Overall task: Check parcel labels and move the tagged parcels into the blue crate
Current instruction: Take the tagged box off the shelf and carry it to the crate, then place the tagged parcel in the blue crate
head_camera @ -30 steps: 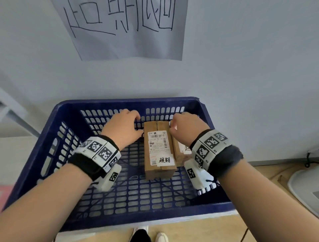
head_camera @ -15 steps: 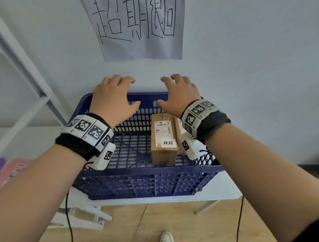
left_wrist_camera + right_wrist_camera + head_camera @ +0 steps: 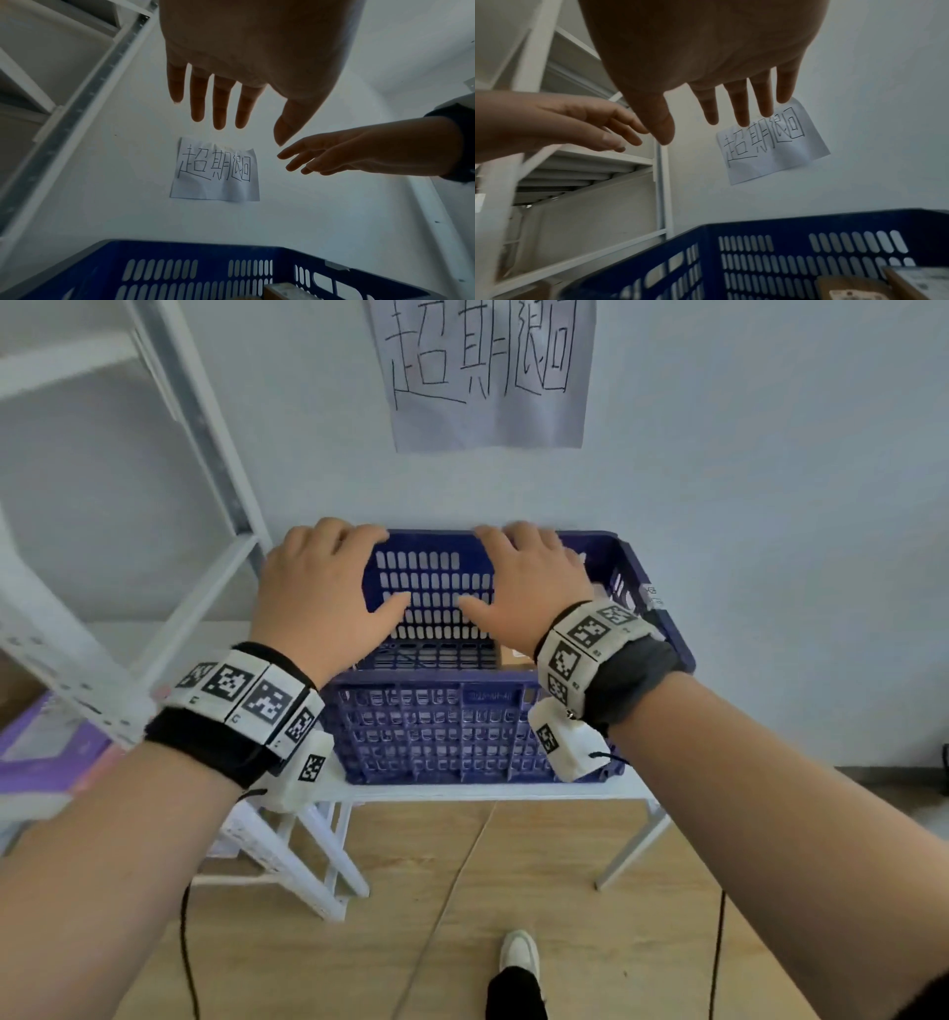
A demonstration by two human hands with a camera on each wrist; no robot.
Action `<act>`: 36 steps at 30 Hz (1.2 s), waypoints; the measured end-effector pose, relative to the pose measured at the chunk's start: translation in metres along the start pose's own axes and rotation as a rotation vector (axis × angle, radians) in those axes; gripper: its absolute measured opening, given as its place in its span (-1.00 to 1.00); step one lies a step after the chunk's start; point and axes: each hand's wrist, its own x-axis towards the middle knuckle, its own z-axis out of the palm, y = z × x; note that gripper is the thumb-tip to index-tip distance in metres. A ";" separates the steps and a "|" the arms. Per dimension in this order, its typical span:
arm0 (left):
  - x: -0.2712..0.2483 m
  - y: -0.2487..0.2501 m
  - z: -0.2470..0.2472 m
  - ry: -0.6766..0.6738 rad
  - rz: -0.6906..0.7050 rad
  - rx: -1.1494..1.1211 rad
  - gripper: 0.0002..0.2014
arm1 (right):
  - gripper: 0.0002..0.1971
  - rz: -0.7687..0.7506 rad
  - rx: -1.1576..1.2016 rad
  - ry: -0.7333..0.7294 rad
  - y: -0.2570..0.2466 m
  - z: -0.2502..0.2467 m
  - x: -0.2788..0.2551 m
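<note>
Neither grip holds anything: your left hand [image 3: 321,603] and your right hand [image 3: 524,590] are both released, fingers straight and slightly spread, palms down. They hang side by side above the crate [image 3: 436,726], apart from each other and from its rim. From the head view your fingertips line up with the far wall of the crate; both wrist views show clear air between the hands and the blue plastic below. In the left wrist view the left hand [image 3: 252,67] fills the top of the frame and the right hand [image 3: 359,154] reaches in from the right, with the crate [image 3: 159,270] below. The right wrist view mirrors this, with the right hand [image 3: 706,60] on top and the left hand [image 3: 559,125] at the left.

Your crate sits on a white worktop [image 3: 482,791], against the wall. Brown parcels [image 3: 516,655] lie inside it at the right, mostly hidden behind your right wrist from the head view; the right wrist view shows parcels [image 3: 859,288] on the crate floor near the right wall, one bearing a printed label, though I cannot read it.

A paper sign [image 3: 488,372] with handwritten characters hangs on the wall above the crate. White shelving [image 3: 205,454] stands to the left of the worktop.
</note>
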 end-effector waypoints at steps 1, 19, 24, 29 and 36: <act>-0.012 -0.005 -0.004 0.001 -0.011 0.001 -0.40 | -0.27 -0.013 -0.003 -0.012 -0.011 0.001 -0.009; -0.165 -0.065 -0.077 0.036 -0.316 0.060 -0.41 | -0.30 -0.323 0.020 -0.076 -0.129 -0.002 -0.081; -0.215 -0.067 -0.097 0.021 -0.449 0.129 -0.32 | -0.30 -0.468 0.067 -0.131 -0.162 0.003 -0.102; -0.275 -0.073 -0.121 0.053 -0.605 0.203 -0.43 | -0.27 -0.630 0.139 -0.156 -0.205 0.011 -0.129; -0.339 -0.079 -0.157 0.081 -0.737 0.318 -0.45 | -0.28 -0.784 0.188 -0.194 -0.253 0.012 -0.164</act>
